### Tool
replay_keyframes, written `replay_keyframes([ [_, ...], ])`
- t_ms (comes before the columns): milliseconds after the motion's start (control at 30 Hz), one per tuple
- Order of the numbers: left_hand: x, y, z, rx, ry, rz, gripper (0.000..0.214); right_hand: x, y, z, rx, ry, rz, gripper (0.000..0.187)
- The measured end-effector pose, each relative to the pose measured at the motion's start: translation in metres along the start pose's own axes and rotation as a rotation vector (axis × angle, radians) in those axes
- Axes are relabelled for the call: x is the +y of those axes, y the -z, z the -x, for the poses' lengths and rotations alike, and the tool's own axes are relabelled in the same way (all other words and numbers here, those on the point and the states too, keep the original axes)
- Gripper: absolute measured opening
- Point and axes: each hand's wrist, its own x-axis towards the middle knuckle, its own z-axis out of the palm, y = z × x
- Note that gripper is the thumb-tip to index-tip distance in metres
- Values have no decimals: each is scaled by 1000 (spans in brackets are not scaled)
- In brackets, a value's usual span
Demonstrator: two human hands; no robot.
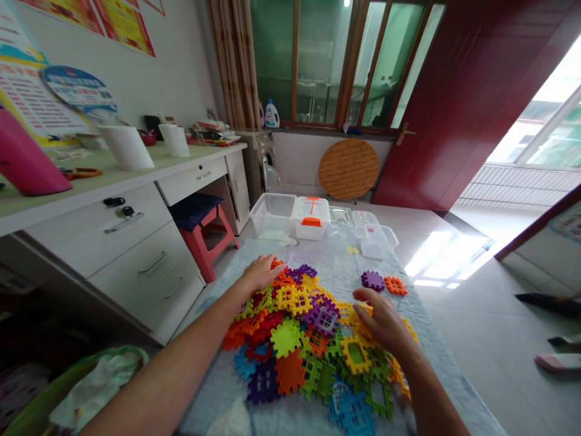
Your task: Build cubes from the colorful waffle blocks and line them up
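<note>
A heap of several flat, colourful interlocking plastic tiles [313, 345] lies on a light quilted mat [336, 266]. My left hand [261, 274] rests palm-down on the far left edge of the heap, fingers stretched over orange and purple tiles. My right hand [384, 324] lies on the heap's right side, fingers loosely curved over yellow tiles, holding nothing that I can make out. A purple tile [373, 280] and an orange tile [395, 286] lie apart to the right of the heap.
Clear plastic boxes [273, 215] and a lidded box with an orange latch [311, 218] stand at the mat's far end. A desk with drawers [136, 242] and a red stool [204, 233] are at left. Tiled floor and a red door [454, 103] lie to the right.
</note>
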Motion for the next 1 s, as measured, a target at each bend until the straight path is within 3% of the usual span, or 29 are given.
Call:
replay_keyframes([
  [167, 13, -13, -14, -117, 33, -96, 28, 0, -7, 1, -7, 41, -10, 22],
  [333, 19, -7, -9, -240, 1, -63, 48, 5, -7, 1, 37, 38, -49, 23],
  [633, 44, 22, 8, -263, -71, 172, 52, 0, -8, -1, 93, 18, -99, 23],
  [800, 66, 32, 30, -375, -151, 229, 47, 1, -7, -1, 96, -1, -103, 24],
  [933, 73, 36, 38, -523, -80, 472, 43, 0, -7, -1, 98, -3, -100, 24],
  [1000, 74, 34, 35, -471, -33, 572, 39, 0, -7, -1, 100, -9, -103, 24],
])
